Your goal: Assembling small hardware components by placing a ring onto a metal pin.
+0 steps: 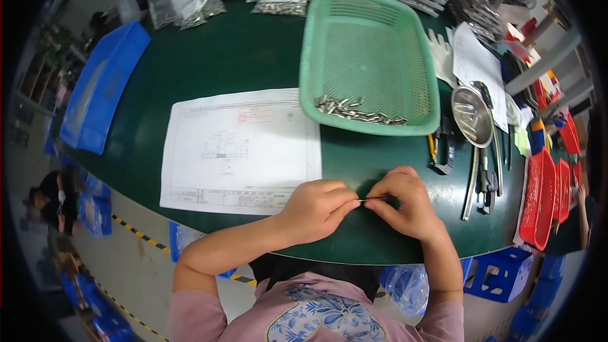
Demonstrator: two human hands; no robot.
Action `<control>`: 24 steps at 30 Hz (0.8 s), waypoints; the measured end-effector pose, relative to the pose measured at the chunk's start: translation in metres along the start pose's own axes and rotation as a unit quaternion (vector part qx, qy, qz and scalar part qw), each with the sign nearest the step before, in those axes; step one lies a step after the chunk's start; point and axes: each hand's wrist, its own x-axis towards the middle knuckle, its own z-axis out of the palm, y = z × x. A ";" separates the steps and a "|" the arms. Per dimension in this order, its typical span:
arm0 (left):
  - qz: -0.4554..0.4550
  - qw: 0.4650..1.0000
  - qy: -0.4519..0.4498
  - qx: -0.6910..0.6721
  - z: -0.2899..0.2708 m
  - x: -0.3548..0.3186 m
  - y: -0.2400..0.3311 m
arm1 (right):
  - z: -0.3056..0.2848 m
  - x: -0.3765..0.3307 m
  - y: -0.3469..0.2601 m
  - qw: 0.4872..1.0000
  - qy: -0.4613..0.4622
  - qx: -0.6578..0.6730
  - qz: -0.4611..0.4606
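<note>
On the dark green counter point(253, 57), your left hand point(313, 210) and right hand point(408, 206) pinch one thin metal pin point(373, 199) between fingertips near the front edge, while many small metal pins point(358, 111) lie in the green plastic mesh basket point(370, 0), apparently unhandled.

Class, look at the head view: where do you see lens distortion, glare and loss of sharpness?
Head view: the green table edge bows strongly and the corners go black, fisheye effects; glare whitens the paper drawing and glints on the round metal dish; the thin metal pin between both hands is tiny and soft.
</note>
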 end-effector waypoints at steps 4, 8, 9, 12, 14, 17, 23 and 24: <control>0.001 1.000 -0.003 -0.016 0.000 0.002 -0.001 | 0.002 0.003 -0.005 0.999 0.042 0.000 0.001; 0.011 1.000 -0.004 0.002 -0.001 0.001 -0.002 | 0.002 0.000 0.006 0.997 -0.038 -0.062 -0.026; 0.011 1.000 -0.008 0.003 -0.001 0.001 -0.002 | 0.004 0.001 0.003 0.999 0.004 -0.031 -0.015; 0.013 1.000 0.011 -0.002 0.001 0.000 -0.004 | 0.003 0.002 -0.004 0.999 0.030 0.009 0.013; 0.013 1.000 0.004 0.002 0.000 0.001 -0.002 | 0.001 0.003 -0.003 0.999 0.017 0.017 0.031; 0.011 1.000 0.002 0.003 0.000 0.001 -0.001 | 0.000 0.002 0.000 1.000 -0.001 -0.010 -0.020; 0.013 1.000 -0.005 0.006 0.000 0.001 -0.001 | 0.003 0.000 0.012 0.998 -0.028 -0.003 -0.052; 0.009 1.000 -0.004 0.011 -0.001 0.001 -0.001 | 0.003 0.002 0.008 0.999 -0.021 -0.009 -0.043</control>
